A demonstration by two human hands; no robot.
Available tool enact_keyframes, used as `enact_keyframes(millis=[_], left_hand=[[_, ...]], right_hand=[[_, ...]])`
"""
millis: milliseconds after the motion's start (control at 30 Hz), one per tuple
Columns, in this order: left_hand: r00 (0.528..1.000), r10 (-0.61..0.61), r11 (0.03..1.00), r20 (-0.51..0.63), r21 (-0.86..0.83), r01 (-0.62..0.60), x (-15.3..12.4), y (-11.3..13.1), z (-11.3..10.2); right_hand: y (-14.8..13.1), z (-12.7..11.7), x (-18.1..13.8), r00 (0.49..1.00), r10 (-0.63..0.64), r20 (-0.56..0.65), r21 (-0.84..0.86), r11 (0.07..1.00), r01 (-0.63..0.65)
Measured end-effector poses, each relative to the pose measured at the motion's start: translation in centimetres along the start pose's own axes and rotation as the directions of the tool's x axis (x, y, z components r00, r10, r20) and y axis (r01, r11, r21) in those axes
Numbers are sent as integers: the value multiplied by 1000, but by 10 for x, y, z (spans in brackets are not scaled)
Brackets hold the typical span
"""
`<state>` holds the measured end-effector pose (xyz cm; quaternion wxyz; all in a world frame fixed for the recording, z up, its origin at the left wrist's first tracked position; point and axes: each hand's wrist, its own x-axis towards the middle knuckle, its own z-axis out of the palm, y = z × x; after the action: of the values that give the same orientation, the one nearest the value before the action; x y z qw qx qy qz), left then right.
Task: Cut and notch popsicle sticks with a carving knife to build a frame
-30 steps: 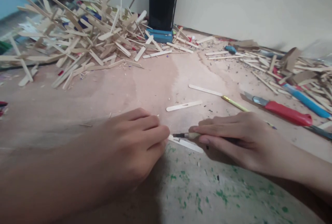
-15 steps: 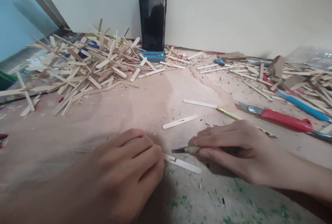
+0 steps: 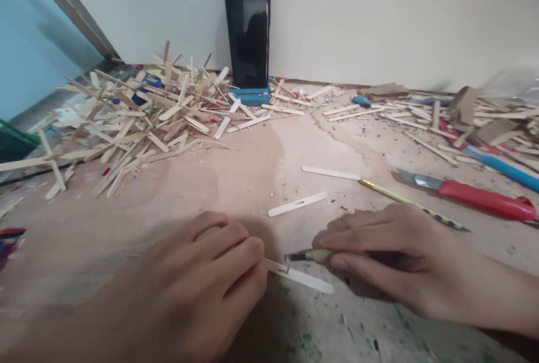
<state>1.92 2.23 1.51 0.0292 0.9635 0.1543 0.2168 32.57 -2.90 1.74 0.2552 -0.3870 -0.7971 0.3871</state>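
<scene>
My left hand [image 3: 210,279] is closed over one end of a popsicle stick [image 3: 309,281], which lies on the table and sticks out to the right. A small notch shows in the stick near my knuckles; the covered end is hidden. Between the fingers of my right hand [image 3: 387,259] is a craft knife [image 3: 318,255] with a light handle, its short blade pointing left just above the notch. Beyond my hands lies another popsicle stick [image 3: 297,204] with a small slit in its middle. Farther back, a plain popsicle stick [image 3: 330,173] touches the end of a yellow pencil [image 3: 389,192].
A red-handled utility knife [image 3: 480,197] lies at the right, blade leftward. Piles of popsicle sticks spread at the back left [image 3: 164,110] and back right. A black phone [image 3: 248,29] stands upright in a blue holder [image 3: 251,96] against the wall [image 3: 357,15].
The view has shifted slightly, so things on the table sit a little lower and farther right. Both hands keep their grips, and the blade stays close to the notch.
</scene>
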Motion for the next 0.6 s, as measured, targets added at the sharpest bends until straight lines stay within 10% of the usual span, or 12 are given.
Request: enact_keyframes(millis=[600], left_hand=[[998,21,998,64,-56,-17,-1,-1,8]], right_hand=[[4,-6,2,994,-18,104,77,997,10]])
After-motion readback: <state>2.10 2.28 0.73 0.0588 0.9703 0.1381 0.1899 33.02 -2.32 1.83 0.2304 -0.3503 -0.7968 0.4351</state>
